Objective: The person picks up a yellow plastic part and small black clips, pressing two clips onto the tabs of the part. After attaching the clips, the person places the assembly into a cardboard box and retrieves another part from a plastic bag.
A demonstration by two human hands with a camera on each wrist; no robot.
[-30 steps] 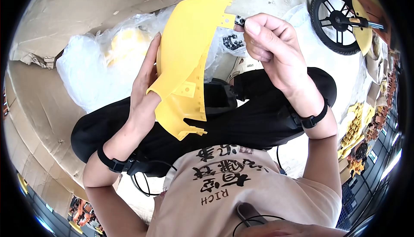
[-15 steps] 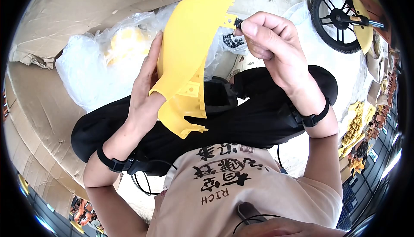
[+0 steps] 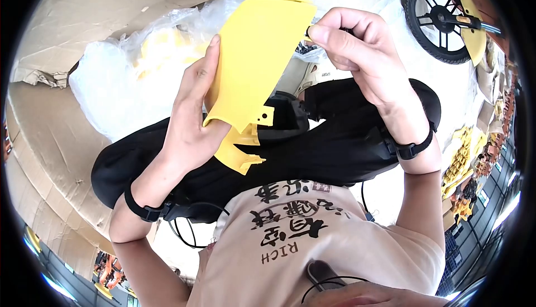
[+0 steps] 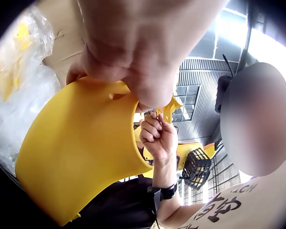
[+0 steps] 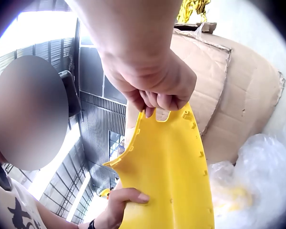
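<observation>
A curved yellow plastic panel (image 3: pixel 257 55) is held up over the lap. My left hand (image 3: pixel 192 100) grips it by its left side, with the thumb in the notched lower opening. My right hand (image 3: pixel 357 44) is at the panel's upper right edge, where thumb and forefinger pinch a small black clip (image 3: pixel 308 31) at a tab, mostly hidden by the fingertips. In the right wrist view, the fingers (image 5: pixel 152 101) press at a slotted tab on the panel's ribbed inner side. A yellow tab with dark holes (image 3: pixel 264 117) juts from the panel's lower right side.
More small black clips (image 3: pixel 304 48) lie behind the panel on clear plastic. A plastic bag (image 3: pixel 106 92) with yellow parts lies on the left, beside cardboard (image 3: pixel 50 122). A black spoked wheel (image 3: pixel 441 19) stands at the upper right. Yellow parts (image 3: pixel 462 156) are piled on the right.
The panel has turned so its smooth outer face shows more and the tab at its upper right is mostly hidden. Both hands have shifted slightly with it; the pinched clip shows less.
</observation>
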